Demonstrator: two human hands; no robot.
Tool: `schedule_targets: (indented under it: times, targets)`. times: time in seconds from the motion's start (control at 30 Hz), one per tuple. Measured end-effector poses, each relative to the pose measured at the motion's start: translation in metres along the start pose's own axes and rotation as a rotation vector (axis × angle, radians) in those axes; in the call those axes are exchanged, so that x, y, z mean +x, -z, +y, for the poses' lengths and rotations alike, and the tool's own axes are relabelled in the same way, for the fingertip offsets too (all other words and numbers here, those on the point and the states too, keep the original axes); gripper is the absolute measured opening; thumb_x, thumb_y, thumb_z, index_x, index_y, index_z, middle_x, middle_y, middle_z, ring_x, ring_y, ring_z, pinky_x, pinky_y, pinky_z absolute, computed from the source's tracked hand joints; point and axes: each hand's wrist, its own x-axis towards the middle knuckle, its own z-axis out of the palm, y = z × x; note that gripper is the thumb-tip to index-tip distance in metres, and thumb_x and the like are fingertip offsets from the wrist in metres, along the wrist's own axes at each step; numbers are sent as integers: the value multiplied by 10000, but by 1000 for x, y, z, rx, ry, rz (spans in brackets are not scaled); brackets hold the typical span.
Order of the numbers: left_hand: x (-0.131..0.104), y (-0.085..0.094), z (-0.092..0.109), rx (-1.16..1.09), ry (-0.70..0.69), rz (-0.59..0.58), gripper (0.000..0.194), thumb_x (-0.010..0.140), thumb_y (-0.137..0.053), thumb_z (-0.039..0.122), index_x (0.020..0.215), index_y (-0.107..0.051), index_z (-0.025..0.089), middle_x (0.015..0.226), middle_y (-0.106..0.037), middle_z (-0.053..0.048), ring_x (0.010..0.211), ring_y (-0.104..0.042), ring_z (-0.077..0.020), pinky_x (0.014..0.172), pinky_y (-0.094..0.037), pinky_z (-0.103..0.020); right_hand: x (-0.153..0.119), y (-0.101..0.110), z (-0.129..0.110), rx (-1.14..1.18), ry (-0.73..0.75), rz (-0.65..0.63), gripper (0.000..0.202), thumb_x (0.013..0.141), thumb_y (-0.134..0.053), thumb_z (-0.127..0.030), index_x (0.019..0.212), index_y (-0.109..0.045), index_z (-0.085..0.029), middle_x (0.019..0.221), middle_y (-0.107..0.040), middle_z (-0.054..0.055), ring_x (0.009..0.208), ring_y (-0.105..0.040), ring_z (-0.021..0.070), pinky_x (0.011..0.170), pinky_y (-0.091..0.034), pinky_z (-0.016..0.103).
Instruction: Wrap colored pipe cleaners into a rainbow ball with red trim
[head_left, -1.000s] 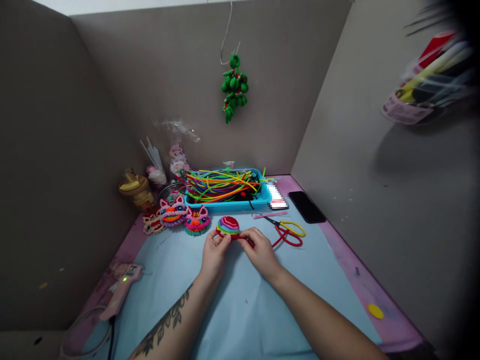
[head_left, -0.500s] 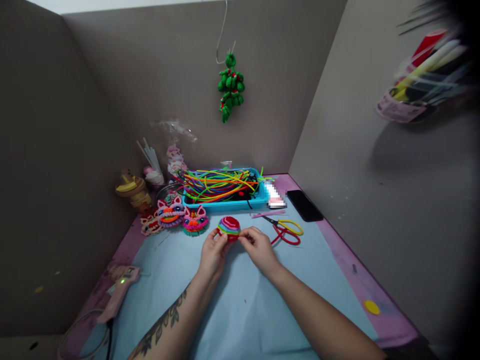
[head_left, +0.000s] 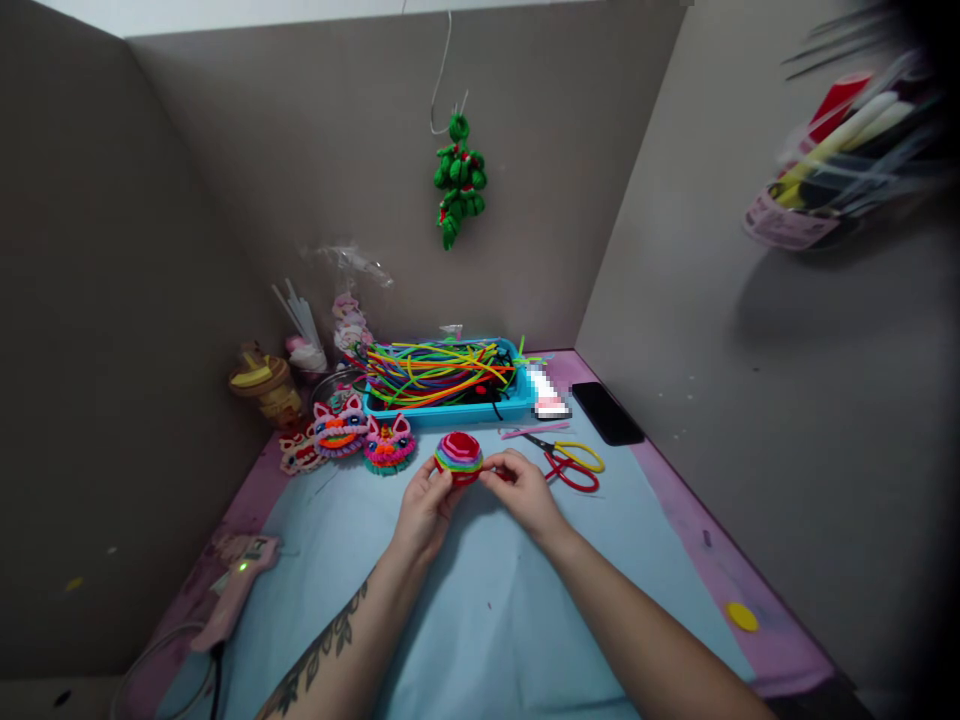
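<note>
A small dome of coiled fuzzy stems [head_left: 459,452], red on top with rainbow bands below, is held above the blue cloth. My left hand [head_left: 427,502] grips it from the left, thumb on the near side and fingers around it. My right hand [head_left: 521,492] is closed in a pinch at the dome's right edge, on a red fuzzy stem that runs along the lower rim. Part of that stem is hidden by the fingers. Just right of my right hand lie scissors [head_left: 574,458] with yellow and red handles.
A blue tray [head_left: 450,413] of colourful fuzzy stems stands behind. Several lion-like faces [head_left: 390,445] sit at left. A pink glue gun [head_left: 238,590] with a lit green light lies front left. A black phone [head_left: 607,413] and a yellow disc [head_left: 742,616] are at right.
My right hand has shifted very slightly at the dome's right edge, and the dome is tilted a little differently. The whole view has moved slightly with the head.
</note>
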Motion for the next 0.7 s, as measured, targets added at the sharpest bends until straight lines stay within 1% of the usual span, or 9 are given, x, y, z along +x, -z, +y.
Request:
schedule_targets:
  times: [0.13, 0.23, 0.3, 0.37, 0.43, 0.47, 0.57, 0.63, 0.7]
  targets:
    - [0, 1, 0, -13, 9, -23, 497, 675, -782, 217, 1106, -551, 127, 1028, -700, -100, 883, -679, -171, 826, -524, -259, 2, 2, 4, 51, -30, -50, 119, 725, -682, -292, 775, -724, -193, 730, -568, 18, 685, -564, 158, 640, -474, 284]
    - [0, 2, 0, -21, 16, -36, 475, 690, -770, 205, 1107, -553, 131, 1018, -704, -95, 885, -681, -174, 825, -528, -261, 2, 3, 4, 27, 3, -33, 112, 734, -681, -297, 762, -714, -194, 802, -579, 38, 768, -587, 178, 709, -488, 310]
    - [1, 3, 0, -30, 15, -43, 451, 698, -762, 198, 1100, -566, 134, 1028, -702, -93, 908, -678, -182, 844, -524, -269, 0, 4, 1, -79, 82, 35, 90, 740, -678, -280, 757, -700, -195, 856, -582, 55, 841, -586, 201, 780, -483, 347]
    - [2, 4, 0, -56, 12, -39, 414, 698, -759, 185, 1073, -590, 139, 1025, -702, -86, 916, -676, -184, 846, -524, -266, -4, 4, -2, -244, 196, 162, 74, 746, -678, -263, 777, -696, -199, 896, -583, 74, 913, -563, 231, 847, -457, 394]
    - [4, 7, 0, -103, 10, -12, 335, 702, -749, 163, 1012, -624, 153, 989, -708, -64, 890, -677, -167, 816, -531, -241, -9, 2, -6, -374, 312, 264, 58, 766, -661, -247, 786, -697, -205, 870, -585, 78, 903, -549, 237, 845, -448, 406]
    - [6, 9, -1, -131, 7, 13, 282, 707, -740, 149, 969, -639, 162, 959, -711, -49, 866, -677, -152, 794, -534, -225, -12, 1, -7, -392, 358, 260, 63, 786, -641, -237, 783, -698, -209, 831, -589, 71, 863, -555, 225, 816, -457, 389]
    - [8, 13, -1, -209, 2, 96, 150, 715, -715, 101, 838, -659, 166, 865, -709, -17, 795, -669, -115, 761, -531, -192, -18, -7, -7, -276, 365, 66, 118, 828, -588, -208, 834, -706, -215, 765, -618, 51, 742, -593, 181, 700, -488, 316]
    - [9, 15, -2, -235, 16, 120, 115, 710, -714, 90, 790, -659, 153, 825, -703, -15, 770, -661, -110, 765, -526, -198, -20, -13, -6, -168, 265, -31, 147, 831, -580, -204, 893, -713, -217, 803, -656, 57, 748, -621, 178, 672, -499, 297]
    - [8, 15, -3, -239, 34, 103, 107, 703, -725, 104, 778, -659, 142, 800, -697, -20, 760, -654, -120, 777, -521, -222, -20, -18, -5, -87, 173, -88, 177, 821, -579, -200, 931, -717, -220, 870, -690, 66, 808, -642, 192, 716, -507, 310]
